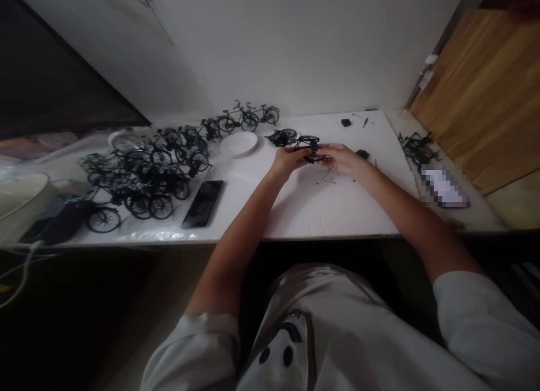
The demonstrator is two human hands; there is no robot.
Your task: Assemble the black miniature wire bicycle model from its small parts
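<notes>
Between my two hands, a little above the white tabletop [304,216], is a small black model bicycle [313,149]. My left hand [290,159] has its fingers closed on the bicycle's left side. From the other side my right hand [340,156] pinches it near a wheel. The fingertips partly cover the model, so its finer parts cannot be made out. Just behind my left hand lie dark bicycle parts [282,136] on what looks like a light dish. A few tiny thin pieces [327,177] lie on the table below my hands.
Many black model bicycles [160,166] crowd the table's left side. A white plate [239,144] and a black phone [203,204] lie nearer the middle. A small black block [346,122] sits at the back right. More bicycle parts [419,146] rest beyond the right edge, by a wooden board [485,98].
</notes>
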